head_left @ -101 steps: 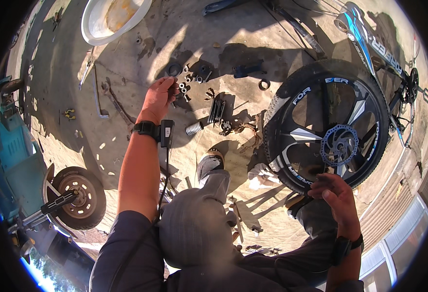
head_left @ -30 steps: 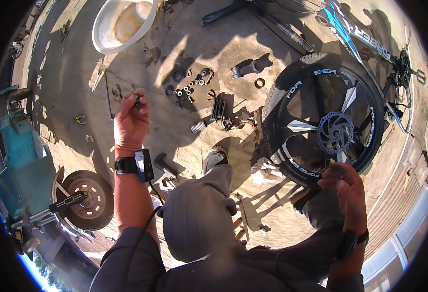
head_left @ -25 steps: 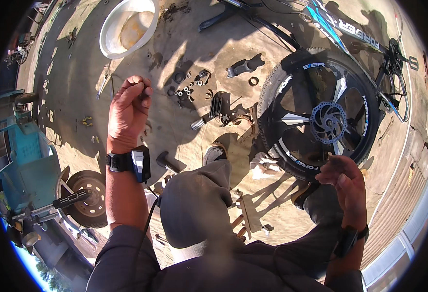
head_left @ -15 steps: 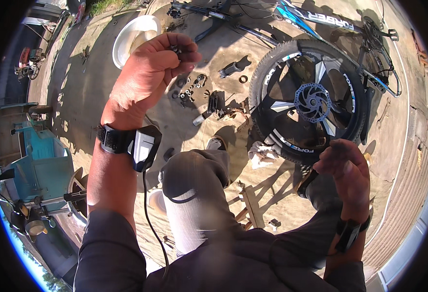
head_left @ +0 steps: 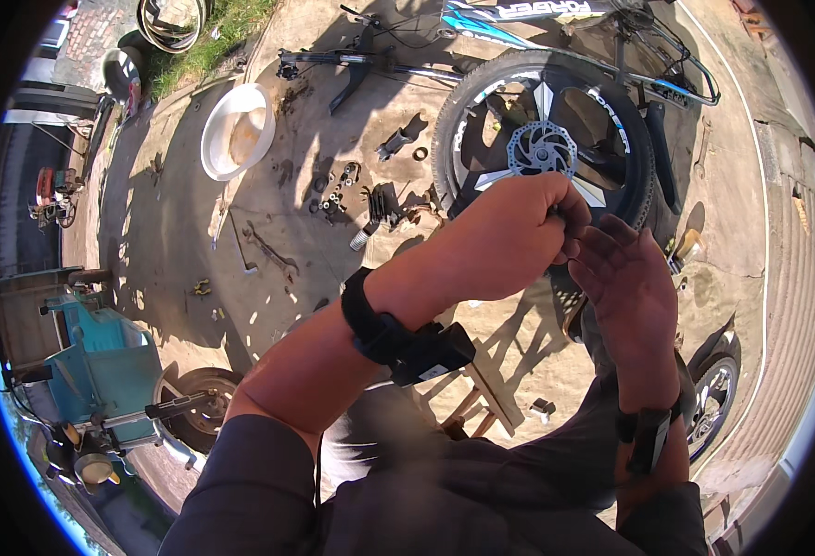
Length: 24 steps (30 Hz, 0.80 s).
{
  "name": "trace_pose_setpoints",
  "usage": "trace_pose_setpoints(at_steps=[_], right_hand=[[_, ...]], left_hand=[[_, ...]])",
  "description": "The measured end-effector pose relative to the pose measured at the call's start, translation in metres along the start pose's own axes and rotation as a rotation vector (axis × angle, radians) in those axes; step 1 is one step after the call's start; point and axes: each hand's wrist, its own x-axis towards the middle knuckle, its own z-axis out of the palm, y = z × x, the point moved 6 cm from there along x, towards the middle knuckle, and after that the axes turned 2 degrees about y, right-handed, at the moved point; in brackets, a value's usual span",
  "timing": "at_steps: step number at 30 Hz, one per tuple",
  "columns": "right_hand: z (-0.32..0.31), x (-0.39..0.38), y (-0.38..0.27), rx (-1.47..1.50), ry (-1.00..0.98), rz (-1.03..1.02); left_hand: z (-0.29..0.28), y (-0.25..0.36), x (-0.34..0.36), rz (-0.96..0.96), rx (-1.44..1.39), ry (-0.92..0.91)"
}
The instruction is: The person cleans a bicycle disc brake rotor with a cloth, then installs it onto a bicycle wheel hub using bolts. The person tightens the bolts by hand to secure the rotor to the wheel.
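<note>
My left hand (head_left: 526, 233) reaches across in front of me with its fingers pinched. A small dark part (head_left: 556, 213) shows between the thumb and fingers, mostly hidden by them. Beside it my right hand (head_left: 632, 295) is raised, palm showing and fingers stretched out. Its fingertips are close to the left hand's; I cannot tell whether they touch. Both hands are over the near edge of a bicycle wheel (head_left: 545, 102) lying flat, its disc rotor (head_left: 526, 146) facing up. Left of the wheel lie several small parts (head_left: 335, 196), a dark ring (head_left: 420, 154) and a coil spring (head_left: 361, 237).
A blue, white and black bicycle frame (head_left: 496, 35) and a fork (head_left: 356, 59) lie beyond the wheel. A white basin (head_left: 214, 153) and a wrench (head_left: 276, 250) are to the left. A wooden stool (head_left: 493, 400) is close to me. A turquoise cart (head_left: 106, 352) stands far left.
My left hand has swung from the upper left to the right, bringing the small part beside my right hand. My right hand has turned, its fingers now straighter. The view has shifted.
</note>
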Motion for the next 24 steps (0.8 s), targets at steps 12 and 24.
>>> trace_pose_setpoints(at_steps=[12, 24], right_hand=[[-0.011, -0.114, 0.12, 0.51, -0.214, 0.161], [-0.005, -0.115, 0.131, 0.379, -0.127, 0.283]], left_hand=[[0.15, -0.022, -0.135, 0.447, 1.097, 0.199], [0.135, -0.036, -0.156, 0.524, 1.06, 0.209]])
